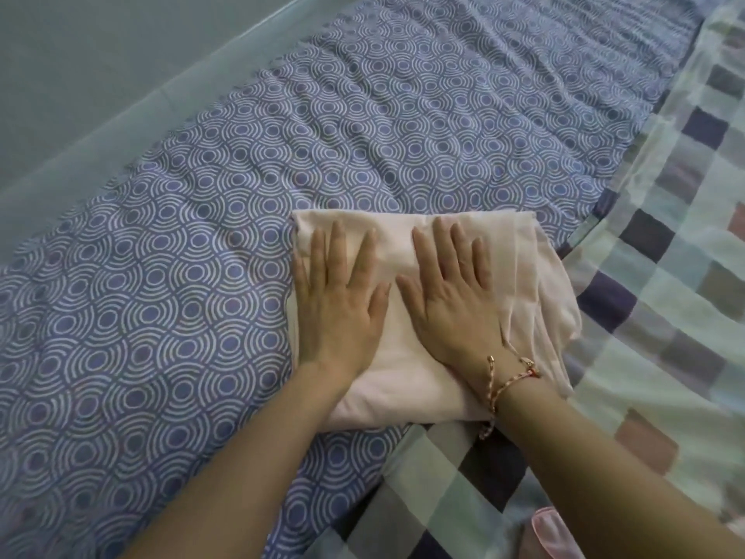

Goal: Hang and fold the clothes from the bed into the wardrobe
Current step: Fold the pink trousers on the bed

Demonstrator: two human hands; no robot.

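A folded pale pink garment (407,316) lies on the bed (201,256), on the blue sheet with the white ring pattern, its right edge reaching onto the checked blanket (665,276). Both hands press flat on top of it, gripping nothing: the left hand (338,300) on its left half, the right hand (451,300) on the middle, fingers (441,240) straight, slightly spread and pointing toward the far folded edge. A braided bracelet (508,385) circles the right wrist.
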